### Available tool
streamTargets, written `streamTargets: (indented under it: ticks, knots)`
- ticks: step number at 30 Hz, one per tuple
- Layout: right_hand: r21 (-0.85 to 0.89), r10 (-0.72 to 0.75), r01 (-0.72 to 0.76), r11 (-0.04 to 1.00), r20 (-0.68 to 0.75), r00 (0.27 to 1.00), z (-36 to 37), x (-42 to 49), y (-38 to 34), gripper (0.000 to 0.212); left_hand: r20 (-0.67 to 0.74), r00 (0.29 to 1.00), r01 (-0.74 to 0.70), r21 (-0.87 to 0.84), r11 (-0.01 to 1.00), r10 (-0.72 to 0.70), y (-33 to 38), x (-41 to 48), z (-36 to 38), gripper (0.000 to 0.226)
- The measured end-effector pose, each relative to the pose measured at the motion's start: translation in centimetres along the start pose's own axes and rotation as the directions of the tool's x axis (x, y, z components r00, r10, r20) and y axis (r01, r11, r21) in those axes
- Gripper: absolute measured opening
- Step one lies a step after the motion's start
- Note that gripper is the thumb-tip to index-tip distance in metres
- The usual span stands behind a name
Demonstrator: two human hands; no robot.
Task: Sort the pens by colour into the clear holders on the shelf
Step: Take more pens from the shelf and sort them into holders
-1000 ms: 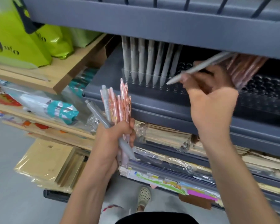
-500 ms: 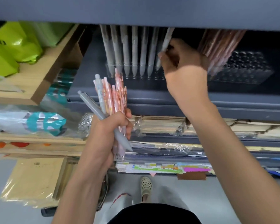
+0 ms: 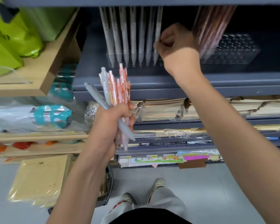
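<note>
One grey shelf (image 3: 168,84) fills most of the view, and beside it on the left there is a wooden shelf (image 3: 44,73) with green bags (image 3: 10,34) on it. Under the grey shelf lie stacks of paper goods (image 3: 160,109) wrapped in plastic.

On the grey shelf stand two clear holders, near each other. The left holder (image 3: 111,59) has a row of grey pens (image 3: 133,33), seven as far as I can count, all upright with the tips down. The right holder (image 3: 233,54) has a group of pink pens (image 3: 212,25) at its left end, leaning a little; the remaining holes are free.

The right hand (image 3: 176,44) is at the right end of the grey row, with fingers curled, and it pinches the last grey pen (image 3: 158,21), which stands in the left holder. The left hand (image 3: 113,120) is lower, in front of the shelf edge, and grips tightly a bunch of pens (image 3: 121,88): mostly pink patterned ones, together with one darker grey pen (image 3: 95,96) that is tilted to the left.
</note>
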State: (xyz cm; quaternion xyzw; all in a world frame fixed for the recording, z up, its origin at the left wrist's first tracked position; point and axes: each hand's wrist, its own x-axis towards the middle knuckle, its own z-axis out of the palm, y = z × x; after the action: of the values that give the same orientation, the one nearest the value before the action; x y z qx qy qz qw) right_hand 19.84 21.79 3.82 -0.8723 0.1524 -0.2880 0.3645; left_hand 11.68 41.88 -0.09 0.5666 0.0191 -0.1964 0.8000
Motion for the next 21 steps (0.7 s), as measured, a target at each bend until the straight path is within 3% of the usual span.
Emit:
streamTargets:
  ticks: [4,15,19,21]
  knots:
    - [0.080,-0.017,0.017,0.997,0.003,1.000,0.6,-0.1,0.6,0.013,0.008,1.000,-0.007,0.012,1.000,0.007,0.3,-0.1,0.1,0.021]
    - [-0.013,-0.121,0.123,0.992,0.096,0.988,-0.3,0.8,1.9,0.017,-0.001,0.998,-0.064,-0.016,0.998,0.064,-0.7,0.0,3.5,0.031]
    - [0.238,-0.160,0.151,0.959,0.017,0.987,-2.4,-0.8,1.9,0.012,0.072,0.994,-0.081,-0.018,0.997,0.082,-1.3,-0.4,4.2,0.039]
    - [0.350,-0.145,0.077,0.934,0.171,0.975,-3.8,-1.9,1.8,0.013,0.114,0.990,-0.081,-0.024,0.996,0.083,-1.7,-0.5,4.6,0.043]
